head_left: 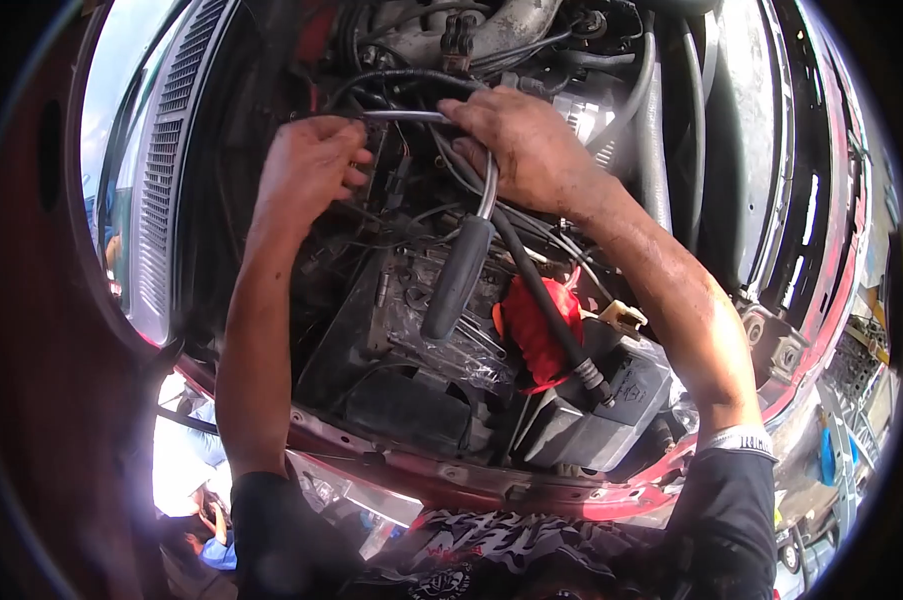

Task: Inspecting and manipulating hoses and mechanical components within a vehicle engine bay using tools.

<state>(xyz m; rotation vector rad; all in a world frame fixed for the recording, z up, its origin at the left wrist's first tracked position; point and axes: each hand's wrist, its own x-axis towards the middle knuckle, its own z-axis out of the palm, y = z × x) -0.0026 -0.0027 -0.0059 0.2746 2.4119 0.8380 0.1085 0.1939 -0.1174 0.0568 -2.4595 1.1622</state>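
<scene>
My right hand (511,150) grips a bent metal tool (486,192) near its top, where a straight metal bar (401,115) crosses leftward. The tool's dark rubber handle (454,280) hangs down over the engine bay. My left hand (311,165), fingers curled, is at the left end of that bar; what its fingertips hold is hidden. Below the hands lie small metal tools in clear plastic (411,300), a red cloth (539,350), a black hose (561,330) and a black plastic box (601,420).
The red car's front body edge (531,498) runs along the bottom, under the raised hood (41,300) at left. Grey hoses (651,150) run at right, metal engine parts (441,30) at top. A person in blue (216,550) is at lower left, beyond the car.
</scene>
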